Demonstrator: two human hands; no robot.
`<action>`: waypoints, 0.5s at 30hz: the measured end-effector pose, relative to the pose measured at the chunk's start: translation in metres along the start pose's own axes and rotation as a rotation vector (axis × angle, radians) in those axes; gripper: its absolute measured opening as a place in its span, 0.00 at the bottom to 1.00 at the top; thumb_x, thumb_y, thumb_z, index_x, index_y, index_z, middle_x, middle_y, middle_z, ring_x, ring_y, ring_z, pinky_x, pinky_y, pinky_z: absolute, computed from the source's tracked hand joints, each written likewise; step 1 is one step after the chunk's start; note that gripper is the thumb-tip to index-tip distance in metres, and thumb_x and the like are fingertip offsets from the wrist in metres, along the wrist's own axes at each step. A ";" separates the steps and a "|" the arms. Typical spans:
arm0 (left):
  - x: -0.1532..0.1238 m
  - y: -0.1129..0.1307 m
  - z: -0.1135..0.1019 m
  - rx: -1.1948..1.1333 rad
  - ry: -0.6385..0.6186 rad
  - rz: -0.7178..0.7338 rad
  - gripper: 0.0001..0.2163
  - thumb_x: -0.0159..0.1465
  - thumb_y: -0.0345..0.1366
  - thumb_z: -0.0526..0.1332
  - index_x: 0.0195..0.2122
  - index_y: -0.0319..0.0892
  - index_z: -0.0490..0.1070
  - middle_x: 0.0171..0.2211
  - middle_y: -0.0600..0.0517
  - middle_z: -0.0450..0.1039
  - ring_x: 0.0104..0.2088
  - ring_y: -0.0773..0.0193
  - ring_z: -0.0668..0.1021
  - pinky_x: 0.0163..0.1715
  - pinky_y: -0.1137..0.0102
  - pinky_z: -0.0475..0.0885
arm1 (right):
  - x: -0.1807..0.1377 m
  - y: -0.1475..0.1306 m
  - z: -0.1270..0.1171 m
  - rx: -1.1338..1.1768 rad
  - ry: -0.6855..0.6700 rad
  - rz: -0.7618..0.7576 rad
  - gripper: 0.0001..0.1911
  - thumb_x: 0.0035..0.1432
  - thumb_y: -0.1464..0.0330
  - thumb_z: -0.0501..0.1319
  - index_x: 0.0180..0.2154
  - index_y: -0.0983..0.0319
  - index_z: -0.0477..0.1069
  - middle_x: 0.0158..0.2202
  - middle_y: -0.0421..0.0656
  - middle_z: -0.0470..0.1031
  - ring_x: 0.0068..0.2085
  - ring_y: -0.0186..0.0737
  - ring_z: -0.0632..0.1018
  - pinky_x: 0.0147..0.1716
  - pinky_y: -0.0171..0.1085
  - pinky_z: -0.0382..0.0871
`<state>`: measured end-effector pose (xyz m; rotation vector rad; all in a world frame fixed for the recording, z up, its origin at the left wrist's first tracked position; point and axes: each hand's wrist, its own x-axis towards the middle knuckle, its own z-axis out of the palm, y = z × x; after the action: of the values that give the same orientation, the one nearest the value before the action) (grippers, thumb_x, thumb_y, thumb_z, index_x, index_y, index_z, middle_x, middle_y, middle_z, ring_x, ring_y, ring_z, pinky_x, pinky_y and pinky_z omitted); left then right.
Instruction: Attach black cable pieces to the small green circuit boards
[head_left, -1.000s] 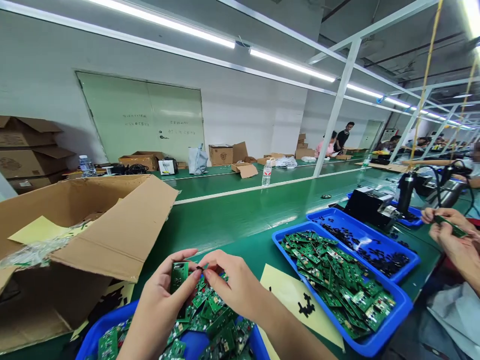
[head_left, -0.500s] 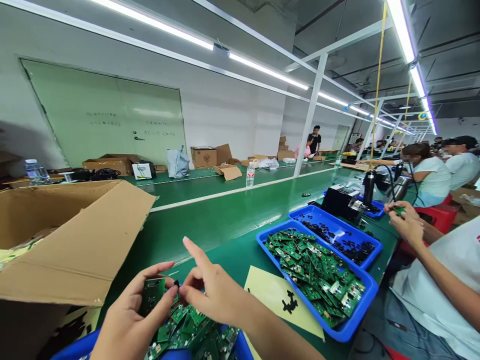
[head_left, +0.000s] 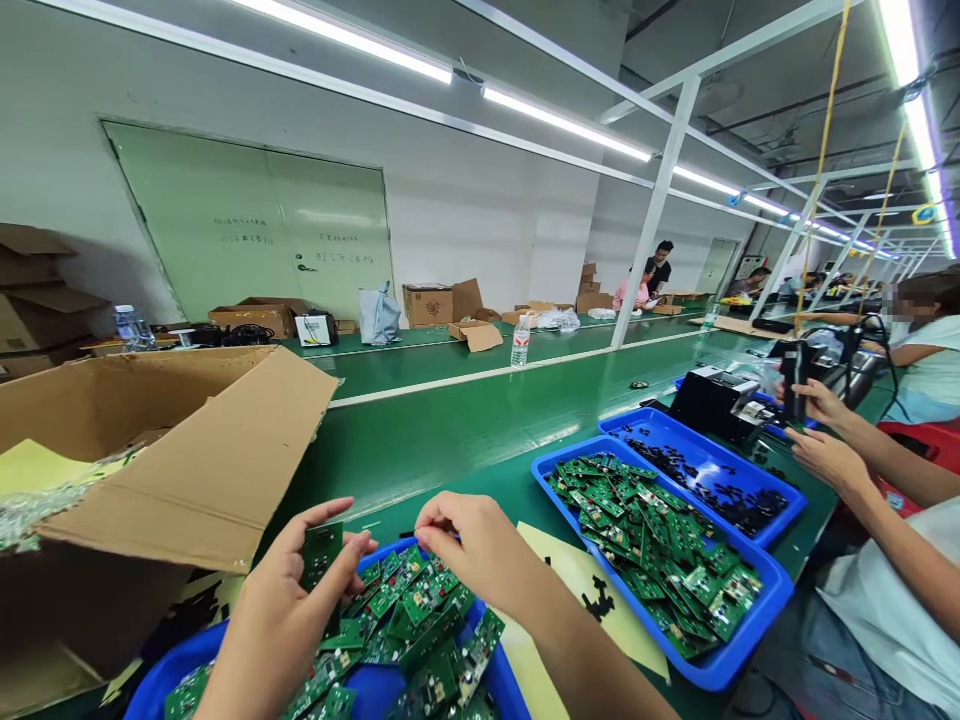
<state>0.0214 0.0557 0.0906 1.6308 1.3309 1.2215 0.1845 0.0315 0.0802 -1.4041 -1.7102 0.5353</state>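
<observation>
My left hand (head_left: 289,600) grips a small green circuit board (head_left: 321,552), held upright between thumb and fingers. My right hand (head_left: 469,545) hovers just to its right with the fingers curled in and thumb and forefinger pinched; what they pinch is too small to make out. Both hands are above a blue tray (head_left: 161,675) heaped with several green circuit boards (head_left: 420,610) at the near edge of the green bench.
An open cardboard box (head_left: 187,450) stands at the left. A yellow sheet (head_left: 577,585) with small black parts lies right of my tray. Farther right are a blue tray of boards (head_left: 757,625) and a blue tray of black parts (head_left: 705,470). A co-worker's hands (head_left: 825,440) work at the right.
My right forefinger, stretched out half a second ago, has curled back into a pinch. The view has swung left and down, so the box and my tray show more.
</observation>
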 end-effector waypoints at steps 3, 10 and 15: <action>0.003 -0.006 0.003 -0.223 -0.030 -0.093 0.26 0.47 0.46 0.67 0.46 0.43 0.67 0.19 0.58 0.68 0.21 0.63 0.70 0.23 0.71 0.65 | -0.001 0.001 -0.006 0.091 -0.009 0.014 0.07 0.57 0.75 0.58 0.38 0.62 0.71 0.30 0.41 0.78 0.33 0.37 0.78 0.34 0.33 0.68; -0.004 -0.005 0.013 -0.563 -0.201 -0.386 0.15 0.47 0.35 0.65 0.38 0.41 0.72 0.27 0.54 0.74 0.25 0.68 0.71 0.25 0.75 0.66 | -0.003 0.001 -0.007 0.061 0.088 -0.097 0.07 0.59 0.75 0.56 0.32 0.61 0.70 0.30 0.40 0.73 0.34 0.35 0.75 0.35 0.33 0.68; -0.010 0.006 0.012 -0.644 -0.280 -0.425 0.20 0.49 0.36 0.67 0.44 0.41 0.72 0.26 0.55 0.74 0.27 0.69 0.71 0.32 0.76 0.68 | -0.004 0.000 -0.004 0.102 0.102 -0.207 0.06 0.58 0.76 0.57 0.32 0.60 0.70 0.41 0.44 0.70 0.51 0.39 0.71 0.42 0.34 0.68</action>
<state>0.0348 0.0450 0.0897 0.9560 0.9101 0.9764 0.1881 0.0266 0.0813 -1.1471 -1.6973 0.4223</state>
